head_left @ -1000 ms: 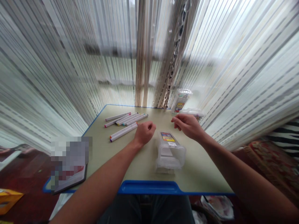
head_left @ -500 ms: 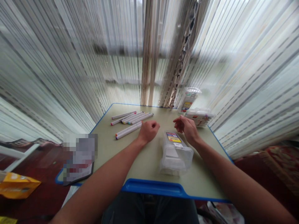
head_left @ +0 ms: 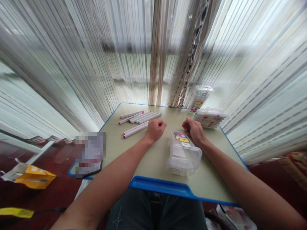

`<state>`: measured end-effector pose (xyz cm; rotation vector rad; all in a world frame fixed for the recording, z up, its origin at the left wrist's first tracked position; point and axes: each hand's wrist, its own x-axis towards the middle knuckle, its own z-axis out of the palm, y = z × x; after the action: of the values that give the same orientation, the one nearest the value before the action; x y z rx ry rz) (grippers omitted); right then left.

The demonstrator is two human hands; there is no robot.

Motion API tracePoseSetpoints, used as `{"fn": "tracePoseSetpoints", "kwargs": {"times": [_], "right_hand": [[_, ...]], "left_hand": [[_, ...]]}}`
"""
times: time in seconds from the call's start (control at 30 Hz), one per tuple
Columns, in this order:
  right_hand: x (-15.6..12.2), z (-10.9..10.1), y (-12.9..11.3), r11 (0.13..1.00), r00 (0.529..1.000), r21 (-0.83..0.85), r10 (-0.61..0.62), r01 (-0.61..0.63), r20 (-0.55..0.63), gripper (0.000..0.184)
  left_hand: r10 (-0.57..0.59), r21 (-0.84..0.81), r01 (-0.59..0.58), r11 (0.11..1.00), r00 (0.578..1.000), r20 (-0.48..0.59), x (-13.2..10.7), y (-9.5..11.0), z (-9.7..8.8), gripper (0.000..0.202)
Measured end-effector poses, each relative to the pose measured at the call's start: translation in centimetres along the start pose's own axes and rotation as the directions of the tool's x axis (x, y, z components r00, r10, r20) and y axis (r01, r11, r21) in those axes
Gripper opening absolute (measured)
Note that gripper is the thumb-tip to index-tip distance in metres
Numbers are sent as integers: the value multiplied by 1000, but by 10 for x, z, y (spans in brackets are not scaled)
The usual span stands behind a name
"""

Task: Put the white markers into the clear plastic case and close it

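My left hand (head_left: 156,129) rests as a loose fist on the green table (head_left: 153,159), right beside the end of two white markers (head_left: 135,129). Nothing shows in it. My right hand (head_left: 193,130) lies curled on the table just right of a clear plastic marker box (head_left: 182,152) with a yellow and blue label; its fingers are bent inward and what they hold, if anything, is hidden. Several more white markers (head_left: 140,117) lie in a row further back on the left.
Two more clear marker cases stand at the back right: an upright one (head_left: 199,99) and a flat one (head_left: 210,116). A dark pad with a blurred patch (head_left: 90,155) lies at the table's left edge. Sheer curtains surround the table. Yellow packaging (head_left: 33,176) lies on the floor.
My right hand has drawn back from the far right cases and come down beside the clear box. The left hand has stayed put. The camera has turned a little to the right.
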<state>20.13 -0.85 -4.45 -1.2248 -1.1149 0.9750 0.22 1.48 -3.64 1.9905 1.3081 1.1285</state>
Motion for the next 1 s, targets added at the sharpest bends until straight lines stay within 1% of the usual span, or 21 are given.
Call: {"fn": "tracePoseSetpoints", "kwargs": {"times": [0.13, 0.27, 0.37, 0.43, 0.5, 0.57, 0.63, 0.73, 0.83, 1.0], "right_hand": [[0, 0, 1, 1000, 1000, -7, -1, 1, -15, 54], [1, -1, 2, 1000, 1000, 0, -1, 1, -4, 53], [1, -1, 3, 1000, 1000, 8, -6, 6, -3, 53], [1, -2, 4, 1000, 1000, 11, -8, 8, -2, 53], [1, -2, 4, 1000, 1000, 14, -13, 13, 2, 53], [1, -2, 4, 1000, 1000, 17, -18, 18, 11, 52], [1, -2, 4, 1000, 1000, 17, -22, 22, 17, 53], [1, -2, 2, 1000, 1000, 7, -25, 25, 15, 53], [0, -2, 1, 1000, 1000, 0, -26, 26, 15, 53], [0, -1, 0, 1000, 1000, 17, -14, 14, 14, 53]], "left_hand": [[12, 30, -12, 999, 1000, 5, 0, -1, 1, 37], [38, 87, -40, 995, 999, 18, -1, 1, 1, 37], [76, 151, -81, 985, 996, 35, -4, 6, -3, 35], [109, 198, -116, 973, 993, 44, -5, 10, -9, 31], [144, 278, -152, 948, 988, 48, -4, 13, -19, 22], [172, 470, -181, 864, 983, 62, -3, 14, -30, 19], [115, 619, -131, 774, 991, 66, 0, 13, -42, 28], [4, 723, -53, 688, 998, 69, 2, 11, -54, 32], [-62, 752, -32, 659, 993, 97, 2, 11, -60, 33], [-130, 773, -26, 634, 982, 139, 1, 12, -60, 32]]}}
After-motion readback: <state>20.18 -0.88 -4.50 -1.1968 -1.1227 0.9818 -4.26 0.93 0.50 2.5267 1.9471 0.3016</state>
